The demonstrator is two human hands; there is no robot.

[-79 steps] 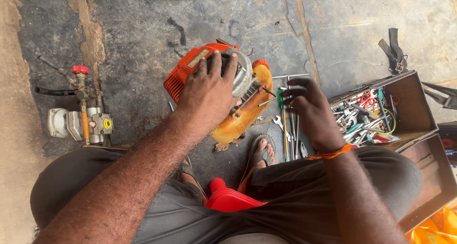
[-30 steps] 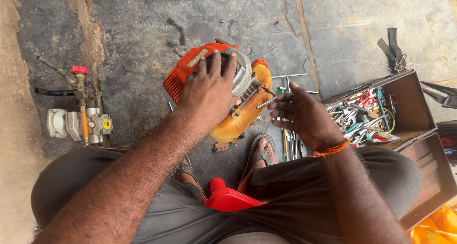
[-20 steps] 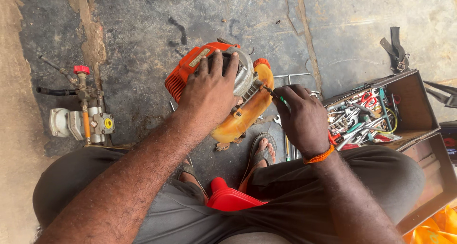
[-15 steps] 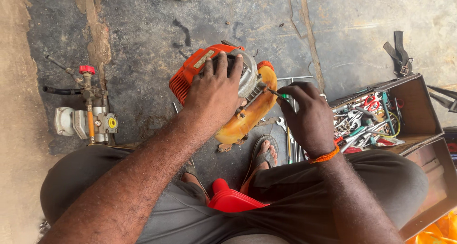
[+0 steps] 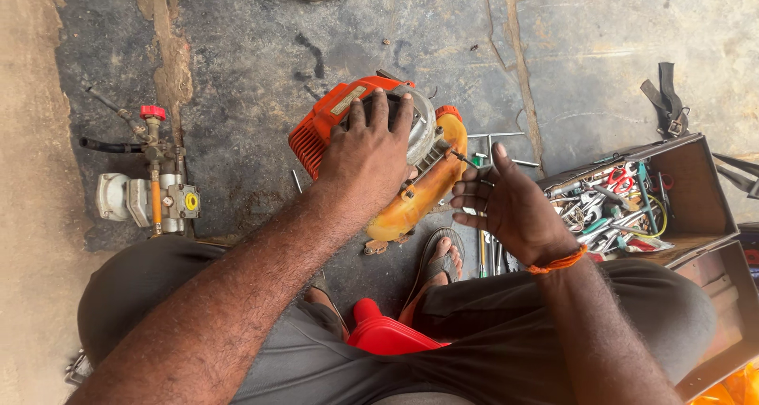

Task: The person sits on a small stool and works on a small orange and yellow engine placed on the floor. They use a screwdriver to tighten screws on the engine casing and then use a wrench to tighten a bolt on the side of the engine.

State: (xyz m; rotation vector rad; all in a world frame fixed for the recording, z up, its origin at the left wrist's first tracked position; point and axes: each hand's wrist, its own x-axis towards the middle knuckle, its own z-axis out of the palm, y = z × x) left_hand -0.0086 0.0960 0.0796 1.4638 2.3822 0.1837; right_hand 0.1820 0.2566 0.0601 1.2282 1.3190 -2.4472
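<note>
An orange and yellow small engine (image 5: 411, 195) lies on the dark stone floor in front of my knees. My left hand (image 5: 368, 156) lies palm down on top of it, fingers spread over the orange cover and metal housing, holding it in place. Just right of the engine, my right hand (image 5: 510, 207) has its palm turned up and holds a thin screwdriver (image 5: 466, 158) with a green handle in its fingers. The screwdriver's tip touches the yellow side of the engine. An orange thread band is on that wrist.
An open brown toolbox (image 5: 688, 176) full of mixed hand tools stands at the right. Loose metal rods (image 5: 494, 136) lie beside the engine. A pump body with a red-capped valve (image 5: 150, 195) sits at the left. A red stool (image 5: 387, 335) and my sandalled foot (image 5: 439, 263) are below.
My right hand came up from the tools on the floor with the screwdriver and brought its tip to the engine, turning palm up. My left hand stayed on the engine.
</note>
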